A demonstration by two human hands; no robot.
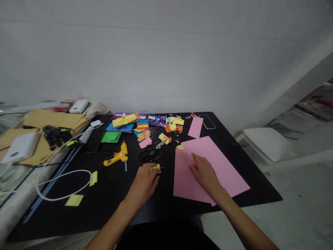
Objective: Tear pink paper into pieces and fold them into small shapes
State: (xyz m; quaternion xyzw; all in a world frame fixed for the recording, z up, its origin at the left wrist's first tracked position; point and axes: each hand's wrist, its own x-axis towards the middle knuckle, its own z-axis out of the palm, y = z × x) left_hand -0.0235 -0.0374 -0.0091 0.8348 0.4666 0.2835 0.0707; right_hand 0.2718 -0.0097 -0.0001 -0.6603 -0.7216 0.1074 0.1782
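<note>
- Two bare hands work over a black table (163, 208), one on each side of the pink sheets' near left edge.
- The left hand (144, 177) lies over a small yellow slip (158, 168), its fingers covering part of it; whether that grip is pinching the slip or only resting on it, I cannot tell.
- The right hand (207, 174) is above the large pink sheets (223, 166), its grip loosely spread, thumb and forefinger apart with nothing between them; contact with the paper is unclear.
- Scissors (159, 144) lie just beyond the left hand, dark handles toward it.
- A yellow glue gun (117, 157) lies to the left, near a green paper stack (111, 137).
- Behind the scissors are folded paper pieces (143, 134) in orange, blue, yellow and pink, with small scraps scattered farther right.
- A narrow pink strip (196, 127) lies near the far edge of the sheets.
- Two more yellow pieces (74, 200) sit at the left, near a looped white cable (53, 200).
</note>
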